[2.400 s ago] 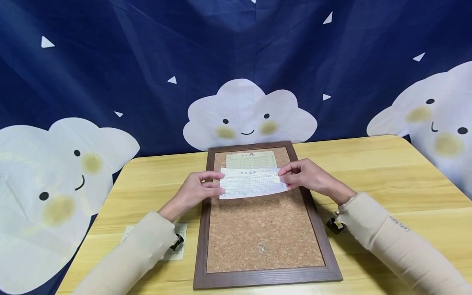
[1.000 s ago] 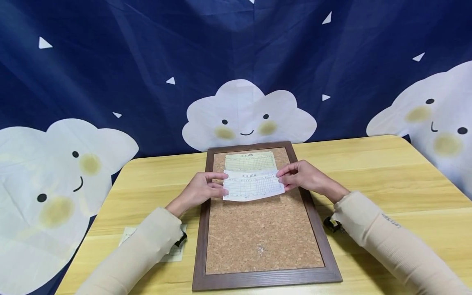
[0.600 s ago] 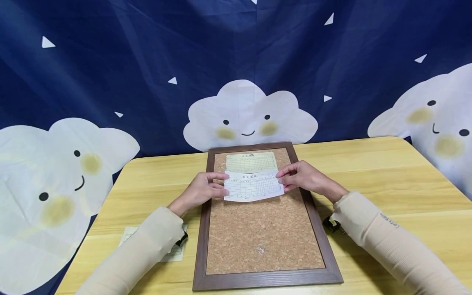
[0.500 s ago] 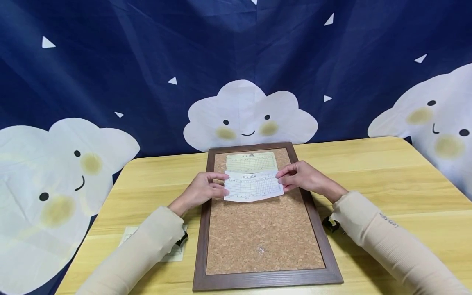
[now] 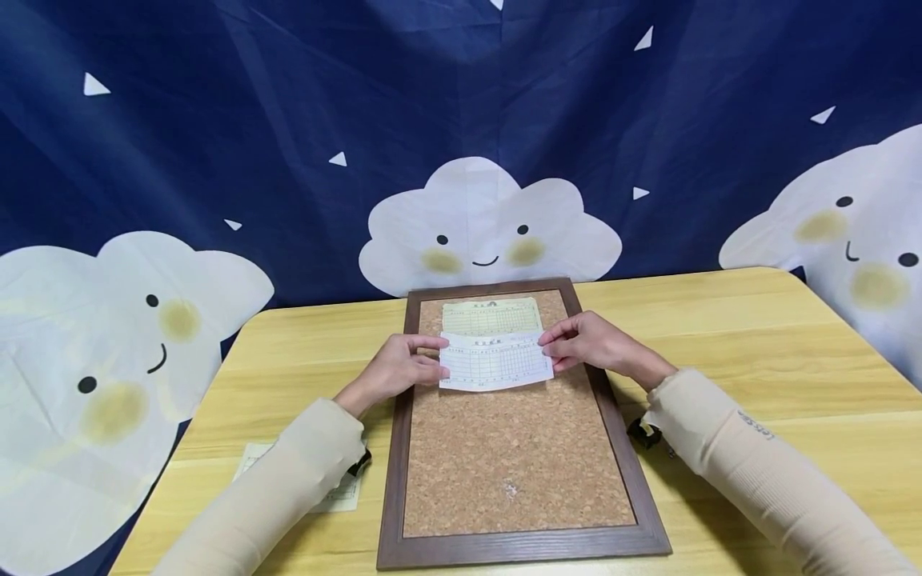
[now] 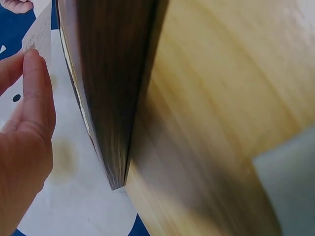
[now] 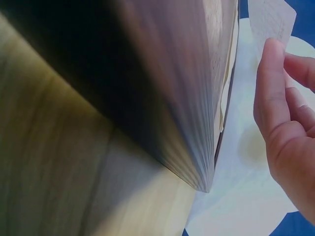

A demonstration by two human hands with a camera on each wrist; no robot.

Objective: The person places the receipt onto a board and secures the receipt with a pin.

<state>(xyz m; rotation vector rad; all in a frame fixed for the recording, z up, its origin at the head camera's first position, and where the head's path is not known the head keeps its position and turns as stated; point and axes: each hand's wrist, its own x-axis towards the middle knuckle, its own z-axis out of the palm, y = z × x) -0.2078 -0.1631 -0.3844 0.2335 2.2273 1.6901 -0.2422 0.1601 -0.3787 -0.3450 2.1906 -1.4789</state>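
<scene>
A white printed form slip (image 5: 495,362) with ruled columns is held by its two short ends over the corkboard (image 5: 515,456). My left hand (image 5: 396,368) pinches the slip's left end between thumb and fingers; my right hand (image 5: 594,344) pinches the right end. Just behind it, a yellowish printed form (image 5: 490,315) lies on the upper cork, its lower edge covered by the white slip. In the left wrist view the slip (image 6: 40,39) shows at the left hand's fingertips. The right wrist view has the slip (image 7: 271,22) between thumb and finger.
The corkboard's dark brown wooden frame (image 5: 526,546) rests on a light wood table (image 5: 778,344). Another paper form (image 5: 338,496) lies on the table at left, partly under the left forearm. A blue curtain with clouds (image 5: 490,228) hangs behind.
Since the earliest frame, the slip has come slightly nearer to me and the hands a little closer together, uncovering more of the yellowish form. In the last half second, the slip's lower edge has risen slightly.
</scene>
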